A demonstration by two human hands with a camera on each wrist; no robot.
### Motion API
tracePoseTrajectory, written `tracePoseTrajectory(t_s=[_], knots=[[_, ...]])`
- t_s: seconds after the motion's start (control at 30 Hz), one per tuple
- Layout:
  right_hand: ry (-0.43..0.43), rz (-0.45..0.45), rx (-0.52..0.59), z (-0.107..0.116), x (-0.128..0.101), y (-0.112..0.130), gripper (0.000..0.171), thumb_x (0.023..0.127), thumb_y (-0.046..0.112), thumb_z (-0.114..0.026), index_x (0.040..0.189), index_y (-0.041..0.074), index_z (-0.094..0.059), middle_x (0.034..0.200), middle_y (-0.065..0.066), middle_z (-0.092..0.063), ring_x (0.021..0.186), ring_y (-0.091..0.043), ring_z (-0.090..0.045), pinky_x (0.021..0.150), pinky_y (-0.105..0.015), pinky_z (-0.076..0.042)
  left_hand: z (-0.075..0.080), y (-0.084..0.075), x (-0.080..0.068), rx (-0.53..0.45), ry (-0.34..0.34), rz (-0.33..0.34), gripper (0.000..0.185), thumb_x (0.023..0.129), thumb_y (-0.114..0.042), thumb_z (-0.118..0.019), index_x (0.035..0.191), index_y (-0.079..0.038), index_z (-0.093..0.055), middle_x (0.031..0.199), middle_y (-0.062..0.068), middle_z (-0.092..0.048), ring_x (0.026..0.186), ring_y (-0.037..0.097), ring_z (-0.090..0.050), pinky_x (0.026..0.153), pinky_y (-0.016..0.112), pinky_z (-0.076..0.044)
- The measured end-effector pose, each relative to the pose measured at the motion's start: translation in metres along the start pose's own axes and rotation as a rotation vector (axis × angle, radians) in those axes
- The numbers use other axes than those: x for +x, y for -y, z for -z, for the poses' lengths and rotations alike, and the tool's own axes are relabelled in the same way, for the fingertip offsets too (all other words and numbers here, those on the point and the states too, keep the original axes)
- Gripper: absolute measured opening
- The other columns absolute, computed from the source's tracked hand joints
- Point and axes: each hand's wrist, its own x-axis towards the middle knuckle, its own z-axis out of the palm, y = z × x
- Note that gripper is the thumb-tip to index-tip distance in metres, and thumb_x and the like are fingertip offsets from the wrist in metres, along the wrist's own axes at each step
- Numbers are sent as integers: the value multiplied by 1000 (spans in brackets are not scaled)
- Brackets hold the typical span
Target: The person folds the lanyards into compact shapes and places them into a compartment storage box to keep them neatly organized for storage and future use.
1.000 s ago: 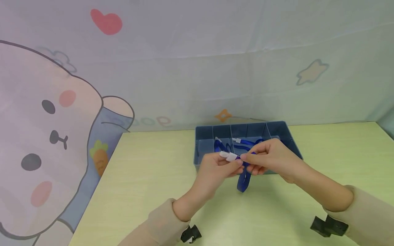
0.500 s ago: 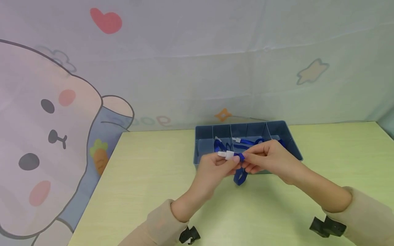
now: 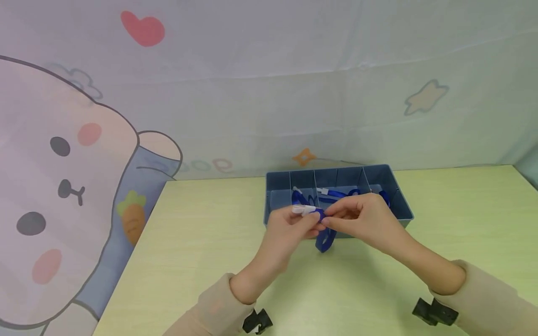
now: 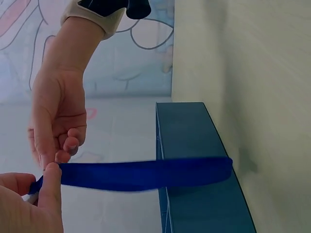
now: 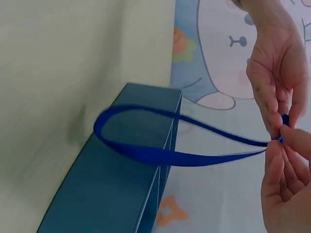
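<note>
Nearest the viewer, two beige sleeves (image 3: 218, 305) are reaching forward over the pale green table (image 3: 201, 261), each with a black clip at the wrist. The left hand (image 3: 290, 228) and the right hand (image 3: 361, 219) are meeting just above the table, in front of the box. Both are pinching a blue strap (image 3: 324, 239) between thumb and fingertips, with the remaining fingers curled in. The left hand's fingers are also gripping the strap's white end piece (image 3: 303, 209), which is sticking out to the left. Below the pinch, the strap is hanging in a loose loop, and its lowest part is sitting close above the table near the box's front wall. In the right wrist view the strap (image 5: 160, 145) is showing as an open loop stretched out from the pinching fingertips.

Just behind the hands, a blue-grey box with dividers (image 3: 399, 200) is standing on the table, with more blue straps (image 3: 336, 193) lying in its compartments. Farthest back, a cartoon backdrop (image 3: 63, 177) with a rabbit is hanging.
</note>
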Motion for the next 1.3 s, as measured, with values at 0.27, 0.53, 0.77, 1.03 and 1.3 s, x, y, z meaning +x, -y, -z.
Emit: tracePoseTrajectory(t_s=[0.27,0.53,0.77,1.03,1.3], knots=[[30,273,-205,5,0,-18,50,73,18,-81,119,13,-62,115,4,-60,94,-9,-54,74,-26,-48,4,0,0,-1,-14,33,18,89,-5,-61,100,10,-62,77,8,-68,69,12,-67,74,31,-55],[154,122,-83,6,-3,-40,26,78,15,-76,103,13,-67,88,5,-66,85,-12,-59,78,-38,-49,8,-6,-1,-23,-27,28,18,89,-6,-60,100,9,-61,74,5,-67,66,10,-66,74,30,-55],[258,205,186,20,-9,-55,11,82,-4,-65,83,6,-59,78,-1,-63,74,-13,-60,62,-28,-50,18,-7,0,-29,-94,30,18,90,-7,-60,97,10,-59,72,3,-65,64,10,-64,72,27,-55],[382,203,205,35,-18,-71,15,86,-6,-60,99,3,-62,82,-3,-66,80,-16,-61,72,-27,-52,33,-7,6,-58,-207,3,16,91,-5,-59,94,10,-58,65,1,-63,60,9,-63,65,21,-54],[418,291,188,48,-29,-84,24,83,-12,-59,92,10,-62,83,-4,-56,85,-13,-48,72,-27,-43,44,0,5,12,-228,12,17,91,-5,-58,96,11,-59,66,1,-63,61,9,-63,66,21,-54]])
